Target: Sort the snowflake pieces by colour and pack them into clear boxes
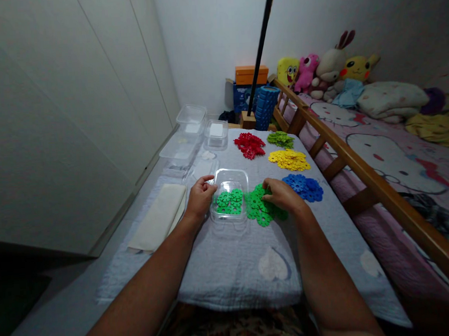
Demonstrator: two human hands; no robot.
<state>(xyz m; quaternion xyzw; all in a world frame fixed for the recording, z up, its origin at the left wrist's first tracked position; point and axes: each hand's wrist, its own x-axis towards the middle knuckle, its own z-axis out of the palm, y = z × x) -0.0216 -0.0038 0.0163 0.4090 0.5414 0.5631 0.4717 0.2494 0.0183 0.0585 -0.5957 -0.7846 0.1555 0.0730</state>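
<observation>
A clear plastic box (230,176) sits on the grey quilted cloth (230,268) with several dark green flower-shaped pieces (230,201) inside. My left hand (200,197) grips the box's left rim, fingers curled. Just right of the box lies a pile of the same green pieces (260,209). My right hand (284,195) rests on that pile, fingers pinched together on green pieces.
Behind are piles of blue pieces (304,186), yellow pieces (289,159), red pieces (249,145) and light green pieces (280,139). Empty clear boxes and lids (192,132) stand at the back left. A folded cream cloth (160,216) lies left. A wooden bed rail (360,168) runs along the right.
</observation>
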